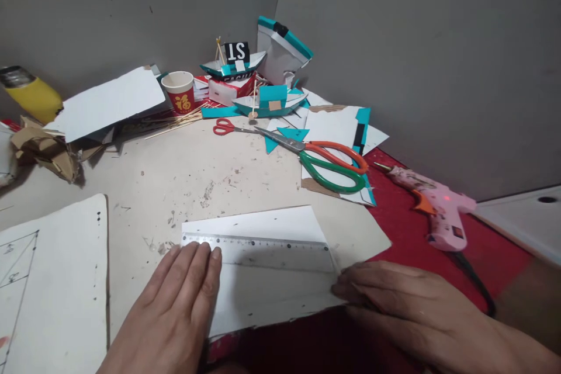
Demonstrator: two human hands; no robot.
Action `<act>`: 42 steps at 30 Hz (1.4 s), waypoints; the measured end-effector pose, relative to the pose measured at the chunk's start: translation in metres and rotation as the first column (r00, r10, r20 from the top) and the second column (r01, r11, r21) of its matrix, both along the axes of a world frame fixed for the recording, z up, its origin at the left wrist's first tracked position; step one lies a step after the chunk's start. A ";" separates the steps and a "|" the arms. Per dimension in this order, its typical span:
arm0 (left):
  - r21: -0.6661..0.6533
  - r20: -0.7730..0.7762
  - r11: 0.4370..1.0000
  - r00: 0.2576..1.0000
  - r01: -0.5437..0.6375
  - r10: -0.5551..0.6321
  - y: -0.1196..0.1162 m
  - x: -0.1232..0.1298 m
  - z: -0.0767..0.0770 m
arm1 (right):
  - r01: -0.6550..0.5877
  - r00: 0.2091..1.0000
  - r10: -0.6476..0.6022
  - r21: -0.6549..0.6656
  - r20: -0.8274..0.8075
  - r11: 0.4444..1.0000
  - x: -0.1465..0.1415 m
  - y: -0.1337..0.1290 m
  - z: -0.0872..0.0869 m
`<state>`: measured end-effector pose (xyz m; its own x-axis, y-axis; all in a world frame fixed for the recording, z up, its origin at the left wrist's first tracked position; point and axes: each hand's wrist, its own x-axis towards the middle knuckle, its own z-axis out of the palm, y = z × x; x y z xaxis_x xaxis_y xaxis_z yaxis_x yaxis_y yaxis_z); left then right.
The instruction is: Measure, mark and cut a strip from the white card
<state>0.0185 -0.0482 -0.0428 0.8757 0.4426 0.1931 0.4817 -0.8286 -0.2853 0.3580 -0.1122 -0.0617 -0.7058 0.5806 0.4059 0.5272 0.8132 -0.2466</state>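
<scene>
A white sheet of card (263, 298) lies near the table's front edge, with a clear plastic ruler (272, 252) across its upper part. My left hand (179, 298) rests flat over the card's left side, its fingers stretched and their tips on the ruler's lower left. At the card's right edge, close to the ruler's right end, the fingers of my right hand (394, 298) are drawn together and closed on the card; its thumb is largely hidden. Small dark marks dot the card above the ruler.
Beyond the card lie large scissors (315, 158), small red-handled scissors (232, 127) and paper boats (272, 104). A pink glue gun (438, 204) rests at right on red cloth. At left is a marked board (65, 280); a paper cup (179, 93) and yellow bottle (35, 93) stand behind.
</scene>
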 end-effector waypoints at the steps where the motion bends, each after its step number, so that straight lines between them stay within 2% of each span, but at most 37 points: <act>1: -0.017 0.012 1.000 1.000 -0.006 0.006 0.000 -0.001 -0.001 | 0.006 1.000 -0.007 -0.034 -0.019 0.999 0.001 -0.001 0.000; 2: -0.043 0.014 0.999 1.000 -0.018 0.019 0.000 -0.002 -0.003 | 0.027 0.999 -0.030 -0.072 -0.040 0.997 0.002 -0.001 0.002; 5: -0.081 0.038 0.996 0.999 -0.024 0.027 -0.001 -0.005 -0.007 | 0.199 0.973 -0.215 -0.153 -0.090 0.968 -0.002 0.003 0.006; 8: -0.064 0.019 0.998 1.000 -0.005 0.006 0.001 -0.007 -0.008 | 0.306 0.937 -0.331 -0.190 -0.113 0.933 -0.008 0.015 0.005; 12: -0.052 0.007 0.999 1.000 0.008 -0.008 0.004 -0.006 -0.005 | 0.296 0.941 -0.321 -0.199 -0.108 0.934 -0.013 0.034 0.000; 17: -0.095 -0.003 0.995 1.000 -0.025 0.025 0.001 -0.007 -0.009 | 0.254 0.949 -0.274 -0.137 -0.156 0.957 -0.012 0.049 0.000; 20: -0.143 0.001 0.983 0.993 -0.113 0.115 -0.002 -0.008 -0.015 | 0.256 0.950 -0.274 -0.129 -0.149 0.958 -0.010 0.052 -0.002; 22: -0.162 0.011 0.978 0.991 -0.132 0.135 -0.003 -0.008 -0.018 | 0.264 0.951 -0.279 -0.118 -0.136 0.957 -0.009 0.052 -0.004; 31: -0.172 0.042 0.982 0.996 -0.074 0.083 0.000 -0.010 -0.028 | 0.273 0.944 -0.284 -0.084 -0.167 0.958 -0.013 0.050 -0.004; 34: -0.168 0.031 0.983 0.997 -0.070 0.077 0.000 -0.010 -0.028 | 0.341 0.924 -0.348 -0.072 -0.159 0.937 -0.012 0.048 -0.005; 38: -0.151 0.041 0.988 0.998 -0.039 0.046 0.002 -0.011 -0.032 | 0.483 0.873 -0.485 -0.049 -0.049 0.874 -0.008 0.049 -0.008; 42: -0.120 0.058 0.993 0.998 -0.007 0.014 0.005 -0.012 -0.033 | 0.458 0.887 -0.461 -0.092 -0.017 0.884 -0.008 0.051 -0.010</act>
<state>0.0068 -0.0437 -0.0761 0.8595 0.4750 0.1889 0.5038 -0.8497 -0.1555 0.3497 -0.0616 -0.0712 -0.3368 0.8690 0.3626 0.8261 0.4575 -0.3290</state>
